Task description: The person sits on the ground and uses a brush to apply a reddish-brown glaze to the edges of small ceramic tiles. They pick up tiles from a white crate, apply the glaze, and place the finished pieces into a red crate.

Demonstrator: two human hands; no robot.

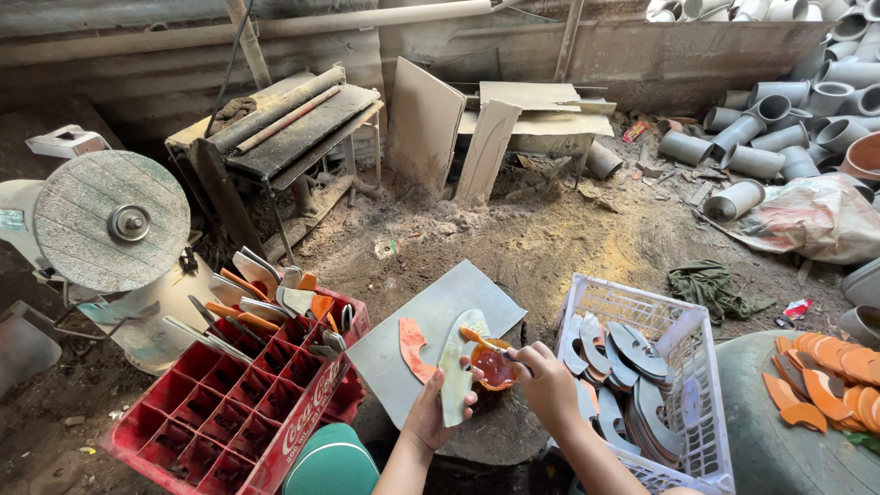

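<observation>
Both forearms cut off below; left hand (429, 417) half behind curved grey piece (457, 376).

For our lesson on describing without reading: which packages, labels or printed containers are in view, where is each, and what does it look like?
Red plastic bottle crate: lower left, gridded compartments, white lettering on its side.
Small red wrapper: on the dirt at right, crumpled.
Red packet: on the ground by the back wall, flat.
No signs or screens.
</observation>
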